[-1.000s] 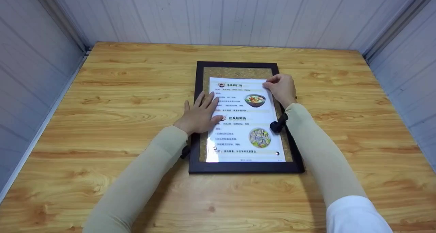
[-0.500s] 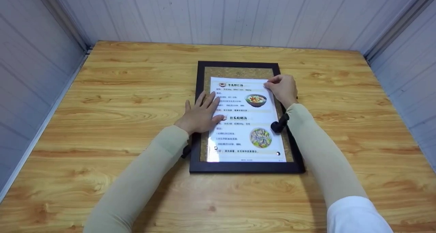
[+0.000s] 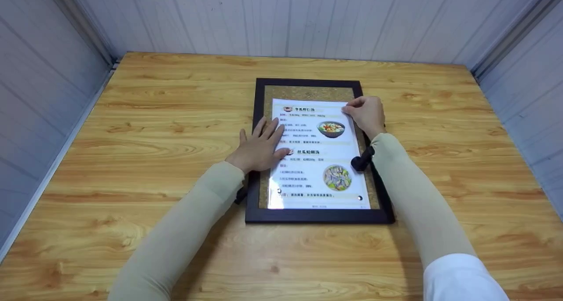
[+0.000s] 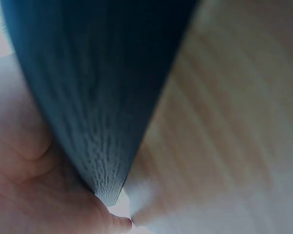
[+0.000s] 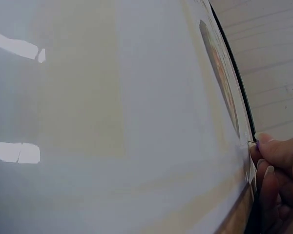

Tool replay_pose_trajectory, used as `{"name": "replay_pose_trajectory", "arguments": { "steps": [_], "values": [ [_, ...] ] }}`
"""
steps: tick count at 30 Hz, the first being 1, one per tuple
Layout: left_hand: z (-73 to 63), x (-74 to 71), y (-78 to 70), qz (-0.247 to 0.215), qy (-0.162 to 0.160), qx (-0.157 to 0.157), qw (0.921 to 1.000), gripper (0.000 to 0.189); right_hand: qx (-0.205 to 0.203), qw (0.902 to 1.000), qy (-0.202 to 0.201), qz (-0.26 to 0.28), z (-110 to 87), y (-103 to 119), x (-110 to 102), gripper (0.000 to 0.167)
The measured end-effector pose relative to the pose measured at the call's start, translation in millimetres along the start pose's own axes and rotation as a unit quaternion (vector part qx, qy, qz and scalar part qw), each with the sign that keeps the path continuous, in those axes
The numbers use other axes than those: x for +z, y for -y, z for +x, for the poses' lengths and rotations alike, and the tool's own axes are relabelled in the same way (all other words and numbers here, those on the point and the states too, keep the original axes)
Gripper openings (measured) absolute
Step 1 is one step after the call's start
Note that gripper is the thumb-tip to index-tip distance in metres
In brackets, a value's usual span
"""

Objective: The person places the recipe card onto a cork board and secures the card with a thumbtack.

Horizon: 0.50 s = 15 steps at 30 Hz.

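**Soup recipe sheet (image 3: 319,160) steadied by one hand, pin (image 5: 257,144) pinched in the other**

The glossy sheet lies upright on a corkboard (image 3: 308,92) with a dark frame (image 3: 321,216), which rests flat on the wood-grain table (image 3: 154,129). The left hand (image 3: 259,149) is spread: its palm lies across the frame's left side and its fingertips and thumb reach over the sheet's left edge, probably to stop the paper sliding on the cork. The right hand (image 3: 367,114) is at the sheet's top right corner, thumb and forefinger pinching a purple-headed pin; in the right wrist view its thin shaft points in over the paper. Holding it by the head seems meant to leave the point free. Whether the tip touches the sheet, I cannot tell. So the sheet lies between the hands, running under the left fingers and reaching the right fingertips at its corner. Two small round studs, one near the lower left corner (image 3: 279,191) and one near the lower right (image 3: 360,198), look like tacks, likely placed there to fix the bottom end.
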<state>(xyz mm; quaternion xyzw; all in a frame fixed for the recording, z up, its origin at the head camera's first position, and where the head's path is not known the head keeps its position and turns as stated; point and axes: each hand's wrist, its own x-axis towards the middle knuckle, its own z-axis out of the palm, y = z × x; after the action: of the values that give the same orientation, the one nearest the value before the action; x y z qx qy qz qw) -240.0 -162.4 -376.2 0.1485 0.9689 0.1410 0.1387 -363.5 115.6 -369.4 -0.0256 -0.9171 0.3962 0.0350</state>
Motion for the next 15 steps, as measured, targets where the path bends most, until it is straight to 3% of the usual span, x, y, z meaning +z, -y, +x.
{"name": "replay_pose_trajectory", "arguments": {
  "steps": [15],
  "values": [
    [1.8, 0.9, -0.8, -0.002, 0.0, -0.009, 1.0, 0.073, -0.011, 0.9994, 0.011, -0.03, -1.5, 2.6, 0.7, 0.02]
  ]
}}
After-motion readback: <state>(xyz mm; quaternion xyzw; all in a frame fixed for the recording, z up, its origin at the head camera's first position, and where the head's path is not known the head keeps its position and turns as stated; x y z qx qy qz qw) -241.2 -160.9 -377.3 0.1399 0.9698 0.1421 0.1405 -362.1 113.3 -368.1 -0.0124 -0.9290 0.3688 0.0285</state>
